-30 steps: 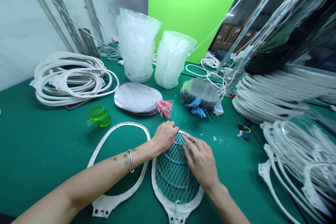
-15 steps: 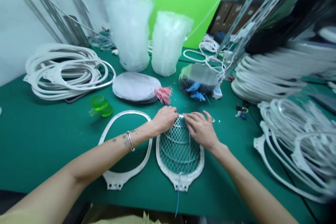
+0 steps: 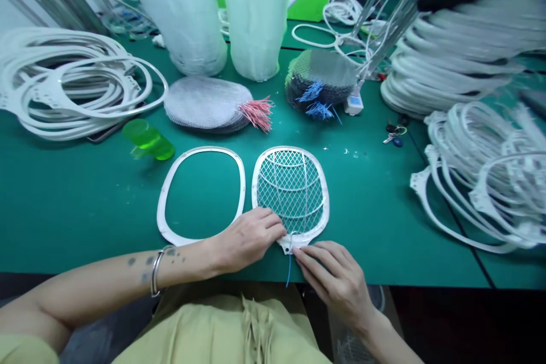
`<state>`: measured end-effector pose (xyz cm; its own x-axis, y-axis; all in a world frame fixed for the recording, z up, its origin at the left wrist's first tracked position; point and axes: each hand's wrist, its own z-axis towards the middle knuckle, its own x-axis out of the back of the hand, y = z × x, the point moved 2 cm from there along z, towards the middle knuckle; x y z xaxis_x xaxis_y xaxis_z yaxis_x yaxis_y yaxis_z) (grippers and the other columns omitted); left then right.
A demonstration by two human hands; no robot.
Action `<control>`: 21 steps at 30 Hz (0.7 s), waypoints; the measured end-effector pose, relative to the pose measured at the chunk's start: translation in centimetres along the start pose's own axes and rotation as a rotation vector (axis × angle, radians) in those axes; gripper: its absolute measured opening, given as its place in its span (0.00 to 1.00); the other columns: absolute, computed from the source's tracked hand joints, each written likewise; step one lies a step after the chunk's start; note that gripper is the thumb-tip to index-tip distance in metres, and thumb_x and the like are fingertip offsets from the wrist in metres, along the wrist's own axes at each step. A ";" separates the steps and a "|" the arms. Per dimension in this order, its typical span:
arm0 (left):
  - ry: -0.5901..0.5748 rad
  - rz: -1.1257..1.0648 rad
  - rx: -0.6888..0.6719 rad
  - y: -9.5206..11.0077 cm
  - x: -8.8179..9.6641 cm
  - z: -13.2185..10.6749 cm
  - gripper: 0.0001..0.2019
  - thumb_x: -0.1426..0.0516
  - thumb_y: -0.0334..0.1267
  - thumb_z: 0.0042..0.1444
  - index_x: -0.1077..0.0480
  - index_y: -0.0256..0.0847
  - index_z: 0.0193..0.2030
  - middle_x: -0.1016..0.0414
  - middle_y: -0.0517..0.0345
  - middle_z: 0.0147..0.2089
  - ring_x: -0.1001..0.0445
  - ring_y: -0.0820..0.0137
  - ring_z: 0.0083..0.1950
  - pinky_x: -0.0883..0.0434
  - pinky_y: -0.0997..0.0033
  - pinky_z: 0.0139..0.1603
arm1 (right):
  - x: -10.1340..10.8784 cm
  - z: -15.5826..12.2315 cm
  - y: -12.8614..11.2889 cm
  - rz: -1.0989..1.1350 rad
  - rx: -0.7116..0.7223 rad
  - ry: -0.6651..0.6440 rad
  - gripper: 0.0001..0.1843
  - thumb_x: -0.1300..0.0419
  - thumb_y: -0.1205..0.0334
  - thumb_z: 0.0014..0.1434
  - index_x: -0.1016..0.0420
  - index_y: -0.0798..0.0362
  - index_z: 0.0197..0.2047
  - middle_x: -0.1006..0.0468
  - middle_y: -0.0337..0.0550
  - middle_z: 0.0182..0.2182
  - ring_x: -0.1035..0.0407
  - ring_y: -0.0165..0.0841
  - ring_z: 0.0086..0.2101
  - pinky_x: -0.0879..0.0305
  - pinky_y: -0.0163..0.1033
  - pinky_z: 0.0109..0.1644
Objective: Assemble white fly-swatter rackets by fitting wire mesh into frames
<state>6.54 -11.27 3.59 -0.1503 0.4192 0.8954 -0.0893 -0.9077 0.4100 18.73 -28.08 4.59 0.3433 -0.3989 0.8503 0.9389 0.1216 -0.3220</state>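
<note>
A white racket-head frame [image 3: 326, 205] with wire mesh and white plastic ribs lies flat on the table before me. A thin blue wire [image 3: 289, 268] hangs from its neck over the table's near edge. My left hand [image 3: 251, 239] has its fingers curled together on the frame's lower left rim, by the neck; its fingertips are partly hidden. My right hand [image 3: 335, 273] pinches the right side of the neck, thumb underneath and out of sight. To the left lies a second white frame [image 3: 162, 210] with no mesh, its lower end covered by my left forearm.
Stacked mesh sheets with pink wires [image 3: 209, 102] and darker ones with blue wires [image 3: 319, 77] lie beyond. White frames are piled at left [image 3: 72, 85] and right [image 3: 512, 182]. A green cup [image 3: 149, 139], keys [image 3: 394, 133] and tall plastic-wrapped stacks [image 3: 256, 17] stand around.
Both hands have moved from the meshed frame's far rim down to its neck, nearer my body. The view has tilted downward. Both frames still lie side by side.
</note>
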 end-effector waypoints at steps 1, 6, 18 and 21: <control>0.002 0.047 -0.055 0.0 0.1 0.0 0.10 0.51 0.27 0.65 0.29 0.34 0.44 0.26 0.50 0.42 0.30 0.66 0.42 0.29 0.66 0.43 | 0.0 0.1 0.2 0.008 0.007 -0.004 0.14 0.39 0.72 0.59 0.23 0.54 0.48 0.19 0.44 0.38 0.27 0.34 0.38 0.32 0.40 0.46; 0.065 0.163 -0.201 0.1 0.9 -0.7 0.13 0.51 0.26 0.65 0.33 0.31 0.53 0.26 0.46 0.44 0.28 0.65 0.45 0.28 0.63 0.46 | 0.0 0.3 0.6 0.050 0.004 -0.020 0.14 0.39 0.72 0.59 0.24 0.54 0.49 0.19 0.43 0.37 0.27 0.34 0.39 0.30 0.40 0.45; 0.054 0.197 -0.203 -0.4 0.6 -1.0 0.13 0.53 0.27 0.67 0.32 0.34 0.52 0.27 0.48 0.44 0.30 0.67 0.43 0.27 0.66 0.45 | -0.3 0.1 0.9 0.100 -0.017 -0.079 0.16 0.39 0.73 0.58 0.25 0.54 0.50 0.20 0.43 0.38 0.28 0.34 0.40 0.31 0.42 0.47; 0.042 0.216 -0.213 -0.3 0.7 -0.8 0.12 0.52 0.27 0.66 0.31 0.33 0.51 0.26 0.47 0.43 0.29 0.66 0.43 0.27 0.65 0.44 | -0.2 0.2 0.9 0.106 -0.019 -0.078 0.15 0.39 0.73 0.58 0.25 0.54 0.49 0.20 0.43 0.38 0.28 0.34 0.39 0.33 0.42 0.48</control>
<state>5.71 -10.72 3.94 -0.2285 0.2216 0.9480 -0.2548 -0.9534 0.1614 19.55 -27.70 4.24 0.4421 -0.3131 0.8406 0.8969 0.1418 -0.4189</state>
